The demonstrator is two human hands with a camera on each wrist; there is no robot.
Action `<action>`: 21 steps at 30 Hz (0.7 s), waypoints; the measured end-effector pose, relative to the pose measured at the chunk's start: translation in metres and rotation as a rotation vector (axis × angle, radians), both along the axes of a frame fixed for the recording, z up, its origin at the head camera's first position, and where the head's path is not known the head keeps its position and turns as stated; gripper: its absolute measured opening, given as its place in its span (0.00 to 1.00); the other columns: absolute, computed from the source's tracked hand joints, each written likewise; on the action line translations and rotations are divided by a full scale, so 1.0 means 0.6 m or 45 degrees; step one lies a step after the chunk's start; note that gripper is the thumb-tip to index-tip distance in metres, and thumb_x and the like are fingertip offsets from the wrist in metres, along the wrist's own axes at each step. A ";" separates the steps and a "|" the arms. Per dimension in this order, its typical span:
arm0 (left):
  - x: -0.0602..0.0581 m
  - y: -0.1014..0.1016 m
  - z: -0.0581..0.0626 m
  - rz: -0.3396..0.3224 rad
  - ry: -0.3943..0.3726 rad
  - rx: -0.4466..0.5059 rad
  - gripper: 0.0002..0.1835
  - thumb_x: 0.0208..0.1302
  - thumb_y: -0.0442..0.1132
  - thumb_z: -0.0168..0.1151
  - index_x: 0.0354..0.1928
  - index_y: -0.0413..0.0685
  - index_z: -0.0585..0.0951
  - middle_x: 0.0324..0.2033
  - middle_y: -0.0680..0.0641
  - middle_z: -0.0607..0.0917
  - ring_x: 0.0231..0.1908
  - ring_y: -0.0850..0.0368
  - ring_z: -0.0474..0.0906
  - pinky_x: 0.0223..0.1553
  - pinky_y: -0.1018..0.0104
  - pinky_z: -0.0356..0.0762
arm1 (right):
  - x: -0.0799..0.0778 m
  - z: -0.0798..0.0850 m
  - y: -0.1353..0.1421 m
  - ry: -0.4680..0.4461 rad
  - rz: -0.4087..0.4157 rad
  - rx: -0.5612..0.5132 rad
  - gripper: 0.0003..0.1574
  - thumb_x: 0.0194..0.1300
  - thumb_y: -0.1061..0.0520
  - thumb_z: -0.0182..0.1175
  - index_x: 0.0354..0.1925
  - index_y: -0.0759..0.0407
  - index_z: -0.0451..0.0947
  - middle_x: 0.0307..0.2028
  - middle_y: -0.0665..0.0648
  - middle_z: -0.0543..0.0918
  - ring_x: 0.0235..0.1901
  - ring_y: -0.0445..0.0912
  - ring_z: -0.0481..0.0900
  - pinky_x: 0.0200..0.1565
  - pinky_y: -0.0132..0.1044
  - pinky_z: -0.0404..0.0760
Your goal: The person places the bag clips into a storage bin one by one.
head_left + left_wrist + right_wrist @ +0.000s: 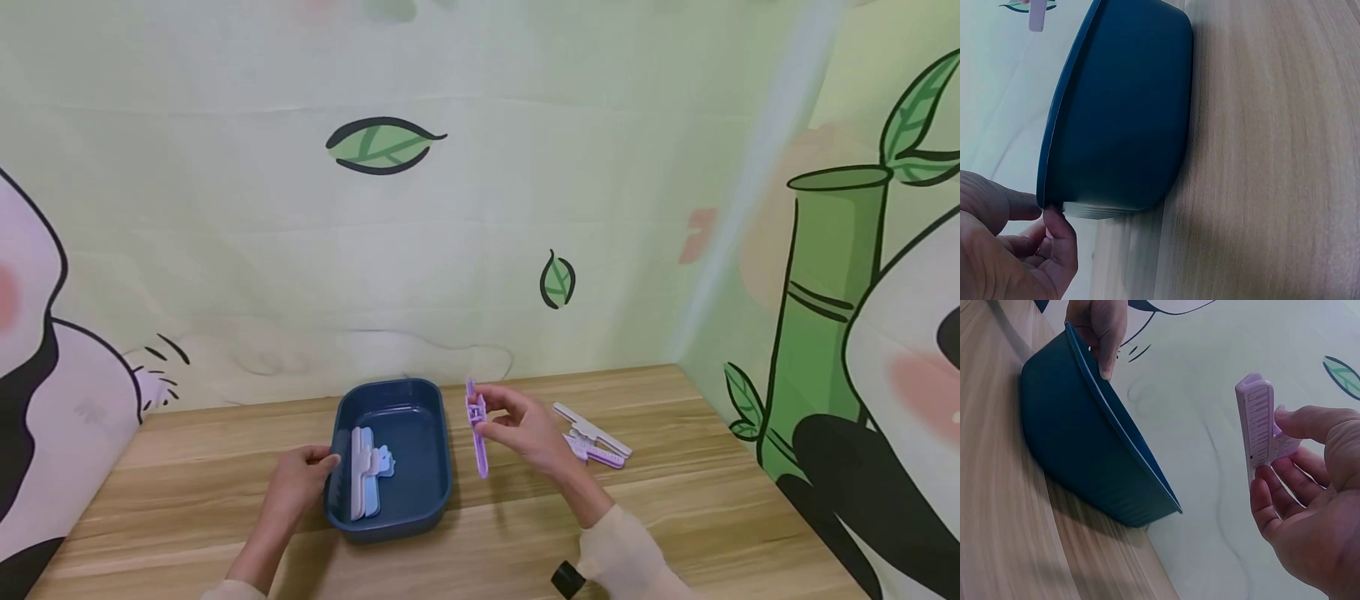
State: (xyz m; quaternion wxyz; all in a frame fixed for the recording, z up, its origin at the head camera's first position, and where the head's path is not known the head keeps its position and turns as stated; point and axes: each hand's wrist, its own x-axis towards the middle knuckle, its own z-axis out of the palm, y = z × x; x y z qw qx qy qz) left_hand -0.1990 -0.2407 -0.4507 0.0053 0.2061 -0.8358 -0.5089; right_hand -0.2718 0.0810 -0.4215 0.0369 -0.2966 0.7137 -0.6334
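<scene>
- The right hand point(528, 429) has its thumb and fingers bent in a small pinch, and it holds a purple clip point(480, 454).
- That clip is up off the table point(510, 546), at the tips of the right hand's fingers and apart from the tub.
- The left hand point(296, 482) pinches the near side of a dark blue tub point(416, 492), with the rim between its thumb and fingers.
- The tub sits on the table, just to the right of the left hand and to the left of the right hand.
- In the tub, close to the left hand's thumb, a pale clip point(357, 487) and a light blue clip point(372, 497) lie side by side.
- To the right of the right hand, a white clip point(607, 437) and a second purple clip point(606, 457) lie together on the table.
- Past both hands is a wall point(262, 208) with green leaves drawn on it.
</scene>
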 end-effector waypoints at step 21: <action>0.000 -0.003 -0.004 0.006 0.031 -0.006 0.18 0.77 0.33 0.56 0.59 0.25 0.78 0.43 0.33 0.82 0.37 0.47 0.77 0.32 0.64 0.79 | -0.003 -0.005 -0.072 -0.026 0.072 0.044 0.28 0.68 0.62 0.67 0.66 0.62 0.77 0.53 0.60 0.83 0.53 0.51 0.77 0.51 0.35 0.80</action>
